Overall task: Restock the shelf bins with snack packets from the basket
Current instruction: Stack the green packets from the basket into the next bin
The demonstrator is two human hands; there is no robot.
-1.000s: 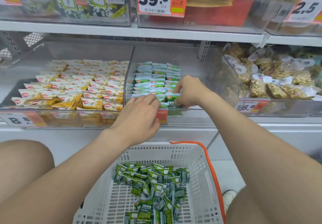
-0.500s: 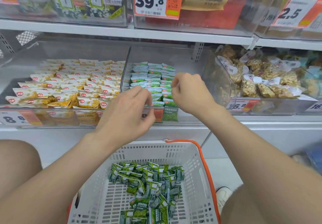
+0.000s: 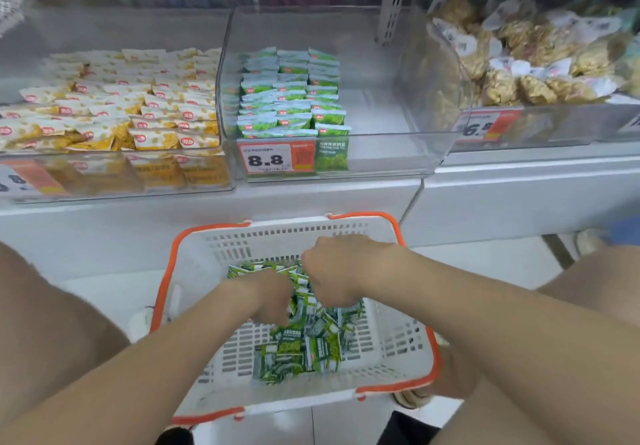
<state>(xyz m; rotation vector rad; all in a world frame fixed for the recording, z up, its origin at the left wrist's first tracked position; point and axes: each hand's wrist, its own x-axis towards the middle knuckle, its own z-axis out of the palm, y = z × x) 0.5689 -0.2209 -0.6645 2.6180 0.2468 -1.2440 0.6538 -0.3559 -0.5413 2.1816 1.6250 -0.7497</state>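
Observation:
A white basket with an orange rim (image 3: 287, 228) stands on the floor below the shelf and holds a loose pile of green snack packets (image 3: 298, 351). Both my hands are down inside it, knuckles up. My left hand (image 3: 268, 300) has its fingers curled into the pile around green packets. My right hand (image 3: 337, 271), just beside it, is curled on packets at the pile's far end. Fingertips of both are hidden among the packets. Above, the clear middle bin (image 3: 381, 132) holds neat rows of green packets (image 3: 291, 98) in its left half.
The left bin is filled with yellow snack packets (image 3: 114, 108). The right bin holds bagged pale snacks (image 3: 536, 73). An orange 8.8 price tag (image 3: 273, 158) sits on the middle bin's front. My knees flank the basket.
Both hands have left the middle bin's front row and dropped into the basket onto the green pile. The view has tilted downward.

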